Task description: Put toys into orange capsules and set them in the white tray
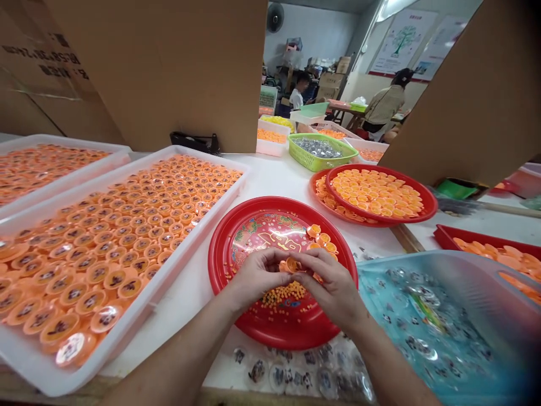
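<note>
A white plastic tray (163,282) is sitting at the left, packed with rows of orange-capped capsules, while a pale blue tray (460,265) is holding clear panda-printed domes at the right. Between them, a red plastic plate (291,332) is catching loose orange beads (283,294) and a few orange caps (321,239). Above the plate, the left hand (257,276) and the right hand (329,287) are curling inward and meeting, pinching one orange cap (291,265) between their fingertips.
</note>
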{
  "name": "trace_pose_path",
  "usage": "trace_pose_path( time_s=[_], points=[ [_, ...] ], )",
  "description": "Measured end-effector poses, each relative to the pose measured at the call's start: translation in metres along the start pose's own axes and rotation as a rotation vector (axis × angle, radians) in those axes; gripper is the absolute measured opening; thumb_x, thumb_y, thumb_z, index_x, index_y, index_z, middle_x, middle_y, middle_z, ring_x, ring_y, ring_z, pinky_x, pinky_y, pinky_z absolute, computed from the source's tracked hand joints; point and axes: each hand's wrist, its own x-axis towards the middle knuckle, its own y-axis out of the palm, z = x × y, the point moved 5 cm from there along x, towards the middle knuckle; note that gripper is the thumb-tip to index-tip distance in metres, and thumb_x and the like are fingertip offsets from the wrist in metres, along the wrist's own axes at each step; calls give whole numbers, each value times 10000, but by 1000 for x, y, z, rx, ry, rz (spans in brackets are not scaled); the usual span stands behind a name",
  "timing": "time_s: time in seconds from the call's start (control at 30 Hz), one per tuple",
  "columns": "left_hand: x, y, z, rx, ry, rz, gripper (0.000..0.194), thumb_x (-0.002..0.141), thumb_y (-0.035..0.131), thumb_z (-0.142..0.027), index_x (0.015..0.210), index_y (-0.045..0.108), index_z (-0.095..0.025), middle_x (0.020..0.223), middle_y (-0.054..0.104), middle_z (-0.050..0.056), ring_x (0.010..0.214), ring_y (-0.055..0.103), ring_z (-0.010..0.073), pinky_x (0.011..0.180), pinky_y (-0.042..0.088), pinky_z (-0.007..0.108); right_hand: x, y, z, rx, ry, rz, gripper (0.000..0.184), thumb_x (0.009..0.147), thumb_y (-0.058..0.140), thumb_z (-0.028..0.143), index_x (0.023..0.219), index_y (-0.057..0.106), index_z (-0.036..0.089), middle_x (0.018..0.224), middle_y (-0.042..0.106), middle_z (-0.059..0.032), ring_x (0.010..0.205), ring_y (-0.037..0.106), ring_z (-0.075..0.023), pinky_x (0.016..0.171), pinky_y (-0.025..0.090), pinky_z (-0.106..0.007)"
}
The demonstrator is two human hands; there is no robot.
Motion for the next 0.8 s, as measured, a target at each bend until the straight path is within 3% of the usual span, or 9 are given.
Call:
trace_pose_path(
  time_s=[0.1, 0.23, 0.4, 0.6, 0.8],
  points=[
    [-4, 3, -1, -40, -39, 72, 296, 663, 744, -251, 934, 676, -155, 829, 642, 31, 741, 577, 111, 690, 451, 236, -1, -10, -2, 38, 58, -13, 255, 836, 620, 196, 1088, 618, 235, 891, 608, -32, 796, 583, -173, 695, 506, -329],
    [-8, 5, 2, -42, -107, 78, 311, 717, 706, -306, 990, 660, -163, 856, 633, 48, 740, 590, 128, 634, 476, 243, -4, -12, -4, 77, 82, 3, 248, 830, 631, 207, 1075, 622, 240, 876, 624, -23, 782, 588, -169, 691, 507, -327],
    [-7, 7, 7, -164, -119, 47, 286, 713, 718, -287, 957, 610, -183, 908, 595, 25, 793, 606, 153, 670, 536, 317, -8, -6, -9, 152, 94, -15, 274, 830, 609, 159, 1088, 623, 254, 919, 592, -22, 735, 586, -139, 638, 511, -290],
    [-5, 6, 9, -237, -81, 14, 294, 686, 750, -253, 926, 609, -157, 802, 642, 23, 739, 619, 125, 721, 512, 290, -10, -5, -9, 186, 99, -20, 299, 834, 597, 162, 1120, 619, 247, 947, 596, -38, 758, 591, -148, 673, 523, -315],
    [-6, 6, 11, -213, -105, -28, 344, 635, 784, -281, 908, 616, -157, 807, 672, 35, 729, 633, 139, 722, 499, 304, -13, -4, -11, 136, 156, -148, 220, 800, 665, 229, 1018, 645, 215, 864, 653, -34, 750, 614, -169, 681, 536, -330]
  ],
)
